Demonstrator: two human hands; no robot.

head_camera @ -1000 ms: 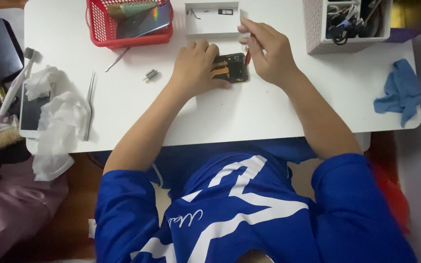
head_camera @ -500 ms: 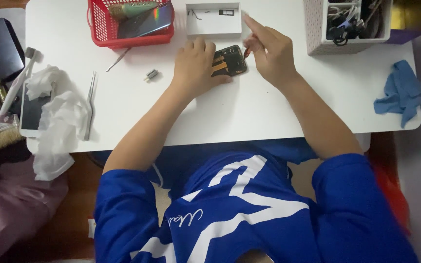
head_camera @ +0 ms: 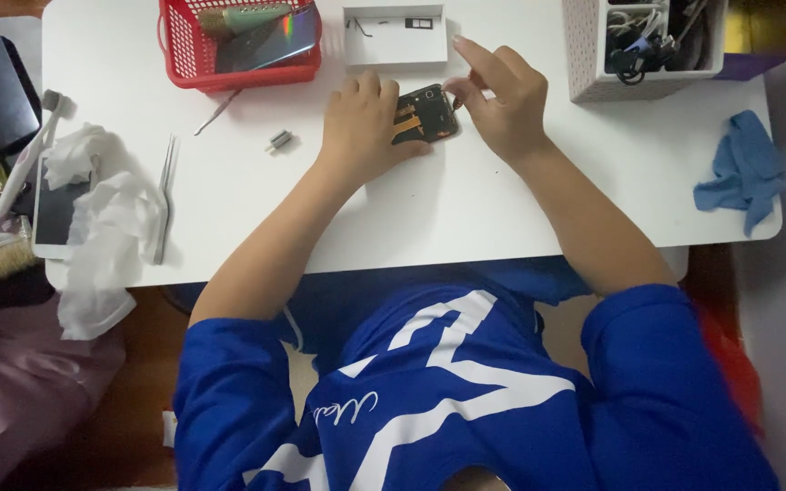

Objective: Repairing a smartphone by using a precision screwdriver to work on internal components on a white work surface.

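Observation:
A small black phone (head_camera: pixel 427 113) lies opened on the white table (head_camera: pixel 466 209), with orange and dark parts showing inside. My left hand (head_camera: pixel 364 127) rests on its left side and presses it down. My right hand (head_camera: pixel 502 102) is at the phone's upper right corner. Its thumb and a finger pinch at that edge, and the index finger sticks out straight. Whether a small tool or part sits in the pinch is hidden.
Behind the hands stand a red basket (head_camera: pixel 184 55), a shallow white tray (head_camera: pixel 396 50) and a white perforated bin of cables (head_camera: pixel 593 55). A blue cloth (head_camera: pixel 743 168) lies right. Tweezers (head_camera: pixel 167 195), a small metal part (head_camera: pixel 279 139), tissues (head_camera: pixel 93 218) and another phone (head_camera: pixel 52 211) lie left.
The phone has turned a little and shifted slightly up the table under my left hand. My right hand's fingers have moved down onto the phone's upper right corner.

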